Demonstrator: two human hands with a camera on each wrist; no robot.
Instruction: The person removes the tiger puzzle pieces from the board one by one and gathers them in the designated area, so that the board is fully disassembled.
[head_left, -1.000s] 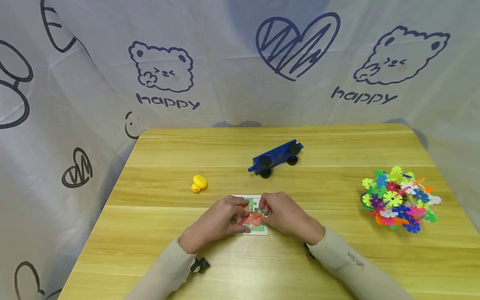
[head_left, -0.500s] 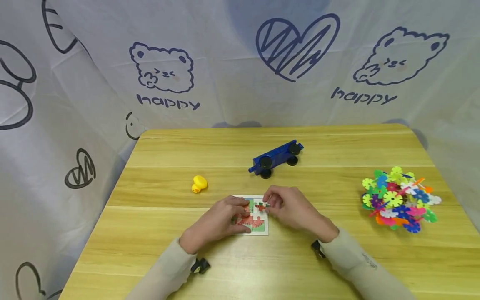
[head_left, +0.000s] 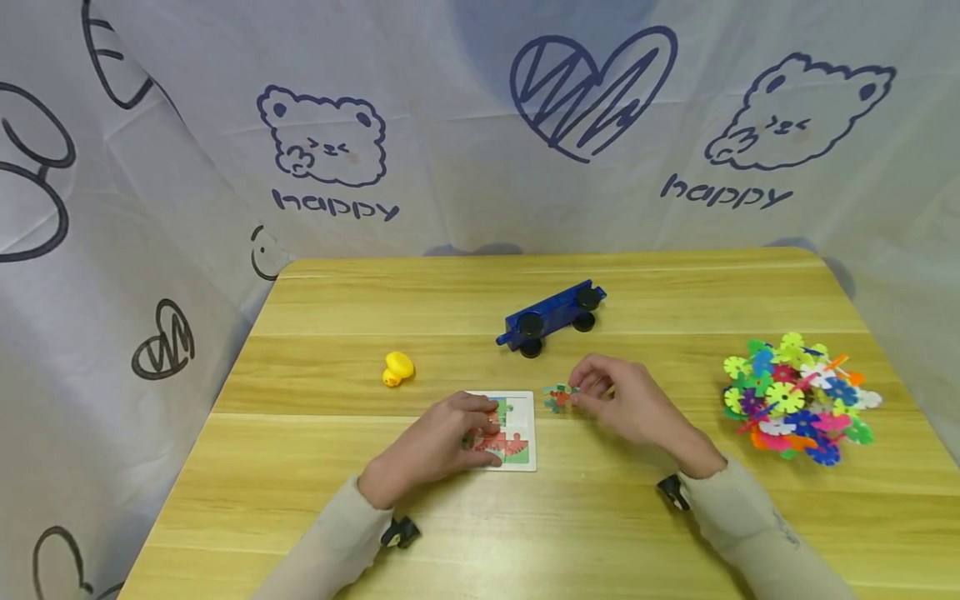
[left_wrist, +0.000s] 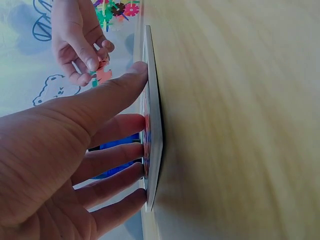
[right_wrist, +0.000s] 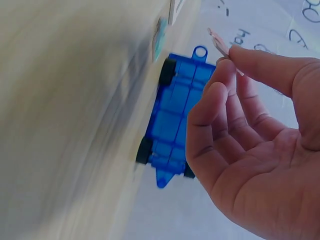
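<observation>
Some bare white showed in the puzzle (head_left: 522, 417) in the head view; the left hand (head_left: 437, 435) rested on it, while the right hand (head_left: 632, 404) pinched a piece (head_left: 562, 398) just to the puzzle's right. Behind, on the table (head_left: 525, 533), were a duck (head_left: 398, 367) and a car (head_left: 551, 315); flowers (head_left: 798, 400) sat well to the right. From the left wrist, the left thumb and fingers were spread wide, touching the puzzle's face. From the right wrist, thumb and forefinger held the piece narrowly, clear of the table; a second piece (right_wrist: 159, 39) lay on the table near the puzzle.
</observation>
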